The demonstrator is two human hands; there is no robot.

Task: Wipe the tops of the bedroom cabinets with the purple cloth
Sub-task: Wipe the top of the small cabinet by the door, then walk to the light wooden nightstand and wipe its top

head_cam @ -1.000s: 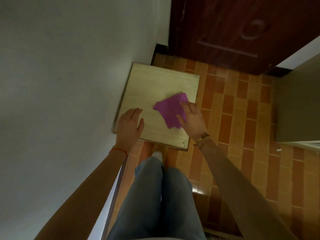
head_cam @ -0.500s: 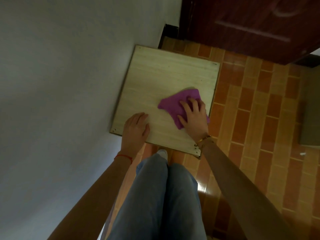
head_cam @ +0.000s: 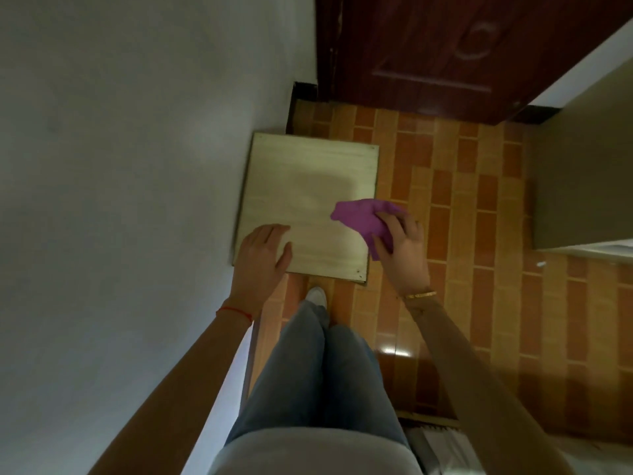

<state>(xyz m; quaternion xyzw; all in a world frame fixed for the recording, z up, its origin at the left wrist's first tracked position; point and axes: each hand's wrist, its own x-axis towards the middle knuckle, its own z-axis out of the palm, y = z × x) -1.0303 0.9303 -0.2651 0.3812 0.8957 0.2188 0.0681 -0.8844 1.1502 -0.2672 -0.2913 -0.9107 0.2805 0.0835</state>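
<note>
Looking straight down at a small light-wood cabinet [head_cam: 308, 200] pushed up against the grey wall [head_cam: 120, 166], with a dark red-brown door [head_cam: 462, 46] at the far end of the room. The purple cloth [head_cam: 363, 219] is at the right edge of the cabinet top, about half of it on the wood and the rest hanging out over the orange brick-pattern floor [head_cam: 479, 234]. The right hand [head_cam: 400, 245] has it bunched up, fingers curled over the cloth and thumb tucked against its lower edge, so it's clearly gripped. That wrist has a thin gold bracelet [head_cam: 420, 295]. The left hand [head_cam: 263, 255] is lying flat and spread on the near left corner of the cabinet top, palm down, holding nothing, with a red string [head_cam: 234, 311] round the wrist. Below that you get blue jeans [head_cam: 318, 371] and the tip of a white shoe [head_cam: 315, 296] just in front of the cabinet. Another pale piece of furniture [head_cam: 582, 183] sits off to the right, well apart from the cabinet.
</note>
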